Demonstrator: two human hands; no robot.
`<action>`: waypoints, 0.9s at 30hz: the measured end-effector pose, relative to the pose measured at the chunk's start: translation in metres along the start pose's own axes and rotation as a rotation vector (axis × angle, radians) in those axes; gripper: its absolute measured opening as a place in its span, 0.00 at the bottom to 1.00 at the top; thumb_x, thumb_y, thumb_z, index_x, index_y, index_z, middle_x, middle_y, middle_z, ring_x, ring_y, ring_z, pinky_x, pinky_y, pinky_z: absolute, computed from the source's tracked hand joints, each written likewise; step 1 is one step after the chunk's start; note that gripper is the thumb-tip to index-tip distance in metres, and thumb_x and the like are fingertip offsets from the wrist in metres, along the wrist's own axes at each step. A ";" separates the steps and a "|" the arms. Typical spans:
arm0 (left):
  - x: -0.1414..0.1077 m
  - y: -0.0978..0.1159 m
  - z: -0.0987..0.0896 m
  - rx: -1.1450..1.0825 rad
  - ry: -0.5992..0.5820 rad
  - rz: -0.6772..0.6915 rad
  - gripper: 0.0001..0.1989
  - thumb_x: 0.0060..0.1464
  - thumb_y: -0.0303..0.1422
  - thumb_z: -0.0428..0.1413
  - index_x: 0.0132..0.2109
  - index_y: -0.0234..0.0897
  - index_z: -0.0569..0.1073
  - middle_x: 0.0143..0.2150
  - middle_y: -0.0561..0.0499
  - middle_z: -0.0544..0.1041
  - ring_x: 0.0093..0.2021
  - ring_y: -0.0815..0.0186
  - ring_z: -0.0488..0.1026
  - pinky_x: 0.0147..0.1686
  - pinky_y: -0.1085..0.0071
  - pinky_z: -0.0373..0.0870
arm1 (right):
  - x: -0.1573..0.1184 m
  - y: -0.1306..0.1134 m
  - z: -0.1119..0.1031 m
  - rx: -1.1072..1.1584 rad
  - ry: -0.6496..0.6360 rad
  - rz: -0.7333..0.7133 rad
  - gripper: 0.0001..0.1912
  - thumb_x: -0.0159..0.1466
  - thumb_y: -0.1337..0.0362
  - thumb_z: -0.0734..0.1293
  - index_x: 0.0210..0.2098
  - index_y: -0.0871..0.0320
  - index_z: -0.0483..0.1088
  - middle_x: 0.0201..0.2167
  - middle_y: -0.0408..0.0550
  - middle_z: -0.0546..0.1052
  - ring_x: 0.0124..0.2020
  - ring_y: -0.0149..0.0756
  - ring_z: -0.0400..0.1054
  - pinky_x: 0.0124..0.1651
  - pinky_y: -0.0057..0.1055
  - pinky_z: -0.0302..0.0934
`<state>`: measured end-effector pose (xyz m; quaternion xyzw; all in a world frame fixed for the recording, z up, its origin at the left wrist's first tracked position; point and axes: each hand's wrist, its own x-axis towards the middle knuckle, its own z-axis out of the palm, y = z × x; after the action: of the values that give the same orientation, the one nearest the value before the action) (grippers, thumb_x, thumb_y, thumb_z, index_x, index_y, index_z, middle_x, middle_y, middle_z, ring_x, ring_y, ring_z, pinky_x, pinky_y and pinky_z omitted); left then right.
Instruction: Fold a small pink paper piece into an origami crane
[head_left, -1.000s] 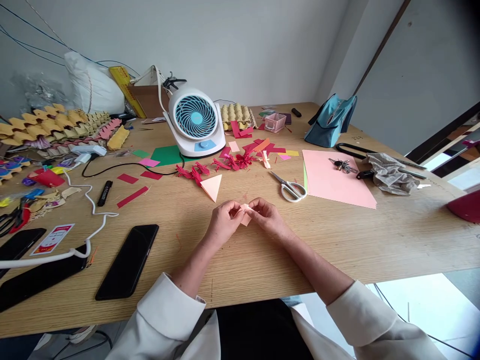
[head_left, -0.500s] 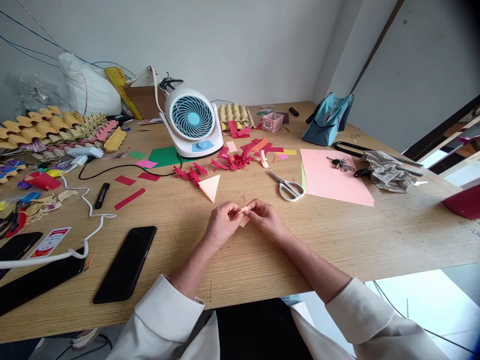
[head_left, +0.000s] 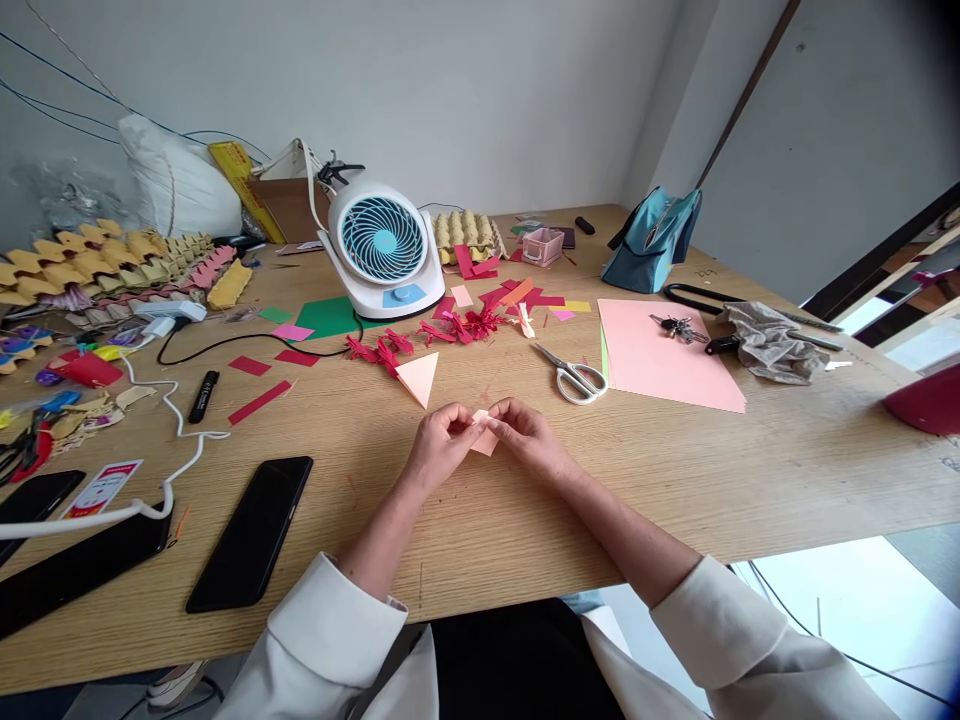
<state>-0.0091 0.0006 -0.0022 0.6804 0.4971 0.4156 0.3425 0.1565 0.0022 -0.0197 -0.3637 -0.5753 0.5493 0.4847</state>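
Note:
Both hands meet over the middle of the wooden table (head_left: 540, 520). Between them is a small peach paper piece (head_left: 485, 441). My left hand (head_left: 444, 441) pinches its left side with thumb and finger, and my right hand (head_left: 529, 436) pinches the right side. Just beyond my left hand lies a folded peach paper triangle (head_left: 420, 378). White-handled scissors (head_left: 579, 382) rest past my right hand, beside large pink sheets (head_left: 667, 365). Crumpled red paper pieces (head_left: 480, 323) form a row farther back.
A white fan (head_left: 384, 245) stands at the back. Phones (head_left: 251, 535), a marker (head_left: 203, 397) and a white cable (head_left: 196, 462) lie on the left. Keys (head_left: 679, 328), a crumpled cloth (head_left: 776, 343) and a blue bag (head_left: 654, 240) are on the right.
The small peach paper between my fingers has turned and now shows more of its flat face. My hands have barely shifted.

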 end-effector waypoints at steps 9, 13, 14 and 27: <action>0.002 -0.011 -0.002 -0.144 0.000 -0.072 0.15 0.50 0.41 0.62 0.27 0.34 0.71 0.23 0.56 0.66 0.26 0.72 0.61 0.27 0.75 0.57 | 0.001 0.003 0.000 -0.054 -0.008 0.094 0.24 0.55 0.43 0.70 0.28 0.58 0.64 0.22 0.38 0.64 0.23 0.27 0.54 0.27 0.27 0.47; 0.002 -0.014 -0.003 -0.177 -0.025 -0.084 0.15 0.50 0.42 0.62 0.28 0.34 0.73 0.24 0.56 0.68 0.26 0.72 0.63 0.28 0.75 0.59 | 0.002 0.003 0.000 -0.060 0.000 0.092 0.25 0.54 0.42 0.70 0.27 0.58 0.64 0.21 0.38 0.63 0.23 0.26 0.53 0.27 0.27 0.46; 0.002 -0.014 -0.003 -0.189 -0.035 -0.088 0.15 0.50 0.43 0.62 0.28 0.34 0.73 0.24 0.55 0.69 0.27 0.72 0.63 0.29 0.75 0.60 | 0.002 0.003 0.000 -0.061 0.000 0.095 0.25 0.54 0.42 0.70 0.27 0.58 0.64 0.21 0.38 0.63 0.22 0.26 0.53 0.26 0.27 0.46; 0.003 -0.014 -0.002 -0.133 0.011 -0.042 0.16 0.52 0.42 0.61 0.26 0.35 0.69 0.22 0.57 0.63 0.25 0.73 0.58 0.26 0.76 0.56 | 0.001 0.002 0.001 -0.156 0.005 0.103 0.21 0.56 0.45 0.69 0.29 0.58 0.65 0.21 0.38 0.63 0.22 0.26 0.53 0.25 0.26 0.46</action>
<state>-0.0156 0.0070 -0.0129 0.6434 0.4843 0.4440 0.3928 0.1550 0.0037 -0.0215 -0.4306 -0.5958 0.5262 0.4275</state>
